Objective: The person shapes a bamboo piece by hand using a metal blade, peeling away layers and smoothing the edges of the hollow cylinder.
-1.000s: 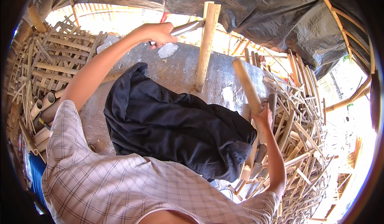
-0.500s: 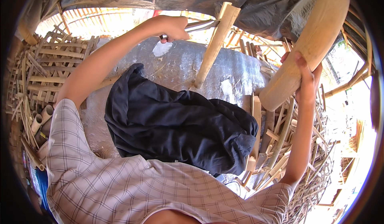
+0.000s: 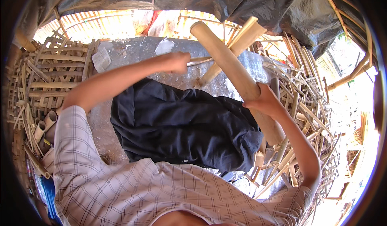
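Note:
My left hand (image 3: 177, 62) is closed around the handle of a large knife (image 3: 199, 60). Its blade runs to the right, toward a bamboo piece (image 3: 246, 35) that leans with its lower end on the grey ground sheet; where blade and bamboo meet is hidden. In front of that piece slants a thick, round length of bamboo (image 3: 225, 56). My right hand (image 3: 266, 101) grips this thick bamboo around its lower half. Below both hands, black cloth (image 3: 181, 125) covers my lap.
Split bamboo strips (image 3: 302, 101) lie heaped on the right. A woven bamboo panel (image 3: 60, 72) and cut bamboo tubes (image 3: 44, 125) are on the left. A pale block (image 3: 101, 60) rests on the grey sheet (image 3: 141, 56). Dark plastic sheeting (image 3: 189, 0) hangs across the back.
The thick bamboo in my right hand has swung down and left, from raised at the right to across the leaning piece. My left hand and knife are lower, and the leaning piece tilts further right.

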The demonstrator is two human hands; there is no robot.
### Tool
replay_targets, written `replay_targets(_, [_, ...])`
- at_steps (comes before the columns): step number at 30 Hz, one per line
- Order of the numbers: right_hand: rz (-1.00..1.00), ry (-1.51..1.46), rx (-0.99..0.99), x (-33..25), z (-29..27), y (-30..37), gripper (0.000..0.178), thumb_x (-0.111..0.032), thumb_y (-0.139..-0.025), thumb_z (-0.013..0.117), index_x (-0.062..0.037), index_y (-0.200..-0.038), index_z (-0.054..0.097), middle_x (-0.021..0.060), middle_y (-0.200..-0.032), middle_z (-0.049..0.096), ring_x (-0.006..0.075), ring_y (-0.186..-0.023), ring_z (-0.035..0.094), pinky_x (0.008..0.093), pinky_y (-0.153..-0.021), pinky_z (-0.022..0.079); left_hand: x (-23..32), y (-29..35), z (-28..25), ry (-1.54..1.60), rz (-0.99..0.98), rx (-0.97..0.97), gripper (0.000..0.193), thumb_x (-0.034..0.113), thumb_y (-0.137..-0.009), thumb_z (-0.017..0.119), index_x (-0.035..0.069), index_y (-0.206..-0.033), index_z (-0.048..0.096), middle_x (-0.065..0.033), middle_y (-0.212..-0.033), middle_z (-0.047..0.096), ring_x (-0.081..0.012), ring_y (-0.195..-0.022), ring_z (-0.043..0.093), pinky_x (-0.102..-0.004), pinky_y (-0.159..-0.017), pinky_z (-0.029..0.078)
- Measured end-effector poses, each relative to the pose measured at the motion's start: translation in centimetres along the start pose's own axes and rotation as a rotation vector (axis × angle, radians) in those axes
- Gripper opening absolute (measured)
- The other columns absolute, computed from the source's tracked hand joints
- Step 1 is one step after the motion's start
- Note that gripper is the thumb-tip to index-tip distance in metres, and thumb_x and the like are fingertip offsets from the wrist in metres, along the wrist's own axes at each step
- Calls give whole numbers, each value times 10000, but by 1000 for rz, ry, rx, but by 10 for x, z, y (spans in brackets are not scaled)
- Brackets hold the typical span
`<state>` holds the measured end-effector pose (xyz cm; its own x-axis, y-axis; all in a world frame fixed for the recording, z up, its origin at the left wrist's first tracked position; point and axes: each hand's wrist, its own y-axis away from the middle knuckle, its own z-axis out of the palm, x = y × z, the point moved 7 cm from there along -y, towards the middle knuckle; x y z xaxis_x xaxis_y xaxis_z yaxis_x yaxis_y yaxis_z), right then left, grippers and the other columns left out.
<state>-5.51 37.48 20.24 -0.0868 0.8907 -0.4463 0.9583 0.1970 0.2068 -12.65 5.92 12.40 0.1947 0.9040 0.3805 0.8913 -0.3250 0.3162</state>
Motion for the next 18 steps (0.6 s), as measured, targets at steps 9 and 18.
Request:
replay_targets(9, [-298,-306,312,-82,-70,47,651,-134,-695,859,47,-1269,612,144,-1048,732,204,-889,702,359,-831,563,21,1,14,66,-7,3,340,73,-852,622,-104,-1138,571,-275,-1037,704,-366,-730,742,-472,-561,573])
replay_targets(18, [-70,-134,309,-46,21,24,735,-251,-687,864,93,-1264,566,304,-1038,715,386,-941,740,424,-848,577,24,8,-6,-14,-73,-13,390,92,-849,641,-84,-1192,577,-256,-1071,708,-330,-744,746,-436,-592,600])
